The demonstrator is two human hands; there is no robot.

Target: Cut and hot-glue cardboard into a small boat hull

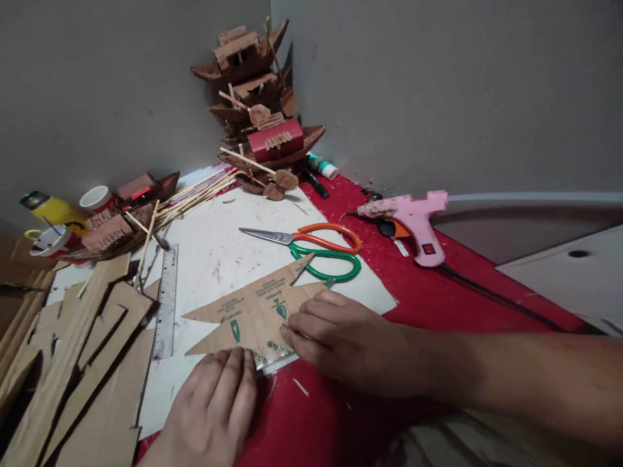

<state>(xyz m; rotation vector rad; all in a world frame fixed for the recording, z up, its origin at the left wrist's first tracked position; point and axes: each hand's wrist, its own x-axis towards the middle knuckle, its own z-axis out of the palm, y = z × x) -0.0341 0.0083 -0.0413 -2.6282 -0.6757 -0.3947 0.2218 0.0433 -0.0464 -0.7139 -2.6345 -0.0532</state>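
A brown cardboard piece (263,305) with pointed, forked ends and green printing lies near the table's front edge. My left hand (214,395) has its fingers bent together at the piece's near left edge. Across its right part rests my right hand (341,337), fingers curled and pressed down, hiding that corner; both thumbs are partly or wholly hidden. Just beyond the cardboard, scissors (302,243) with one orange and one green handle lie open, blades to the left. A clear ruler (166,305) is left of the piece.
White paper (204,227) covers part of the red tabletop (409,311). Cardboard scraps (97,363) crowd the left. Model boats (277,139), thin sticks (199,194), cups (95,198) and a yellow bottle (53,211) stand behind. A pink glue gun (418,224) with its cord lies right.
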